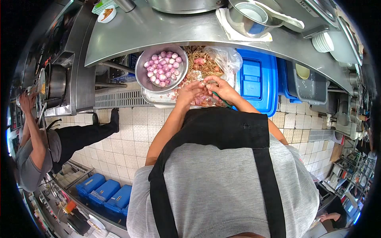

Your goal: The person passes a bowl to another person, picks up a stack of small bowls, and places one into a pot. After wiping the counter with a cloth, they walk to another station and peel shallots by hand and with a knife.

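Note:
Over a metal tray (pixel 158 98) strewn with reddish skins, my left hand (pixel 191 92) has its fingers bent together around something too small to make out. Close beside it on the right, my right hand (pixel 222 90) is closed on a green-handled tool (pixel 222 99), probably a small knife; its blade is not clear. Left of my hands stands a steel bowl (pixel 139 72) with several peeled purple-white shallots (pixel 162 69). Beyond my hands lie stringy brown roots and peelings (pixel 202 59), next to a clear plastic bag (pixel 228 57).
A steel counter (pixel 166 31) edges the work area ahead, with a pot (pixel 246 23) on it. A blue lidded bin (pixel 258 85) stands at the right, a grey tub (pixel 309 85) beyond. A person (pixel 35 146) works beside a large pot (pixel 55 85) at the left.

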Demonstrator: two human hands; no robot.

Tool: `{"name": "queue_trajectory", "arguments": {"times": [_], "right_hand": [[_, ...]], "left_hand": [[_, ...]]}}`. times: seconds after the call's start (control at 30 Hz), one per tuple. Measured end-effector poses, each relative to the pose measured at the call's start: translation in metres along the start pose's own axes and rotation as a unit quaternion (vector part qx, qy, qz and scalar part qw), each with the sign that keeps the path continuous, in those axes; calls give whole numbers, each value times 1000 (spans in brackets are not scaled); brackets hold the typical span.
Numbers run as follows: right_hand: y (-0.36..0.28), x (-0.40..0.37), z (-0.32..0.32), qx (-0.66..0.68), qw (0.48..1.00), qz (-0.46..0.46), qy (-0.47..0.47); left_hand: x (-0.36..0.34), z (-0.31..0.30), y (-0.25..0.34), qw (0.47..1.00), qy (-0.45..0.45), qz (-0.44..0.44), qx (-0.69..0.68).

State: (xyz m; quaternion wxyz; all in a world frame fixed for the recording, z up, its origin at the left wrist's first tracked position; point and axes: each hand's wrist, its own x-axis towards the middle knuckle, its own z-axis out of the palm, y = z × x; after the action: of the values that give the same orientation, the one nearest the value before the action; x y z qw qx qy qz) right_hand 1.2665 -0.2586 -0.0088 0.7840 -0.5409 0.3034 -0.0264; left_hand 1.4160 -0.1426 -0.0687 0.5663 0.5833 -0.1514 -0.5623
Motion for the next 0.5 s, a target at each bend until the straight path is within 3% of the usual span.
{"name": "queue_trajectory", "arguments": {"times": [0.07,0.13,0.27,0.37,0.47,0.5], "right_hand": [[7,3,-3,-54,998,-13,20],[14,8,-7,-116,992,-21,45],[10,6,-1,-193,974,-74,87],[8,5,0,-203,972,-76,88],[7,4,1,-206,972,-76,89],[8,4,0,-213,970,-74,91]], "left_hand": [[10,-13,-22,996,11,36,86],[6,-10,-13,992,42,20,117],[-4,3,-2,995,94,30,9],[1,-4,-8,980,79,0,184],[4,-12,-1,875,76,45,477],[2,-11,1,873,91,56,476]]}}
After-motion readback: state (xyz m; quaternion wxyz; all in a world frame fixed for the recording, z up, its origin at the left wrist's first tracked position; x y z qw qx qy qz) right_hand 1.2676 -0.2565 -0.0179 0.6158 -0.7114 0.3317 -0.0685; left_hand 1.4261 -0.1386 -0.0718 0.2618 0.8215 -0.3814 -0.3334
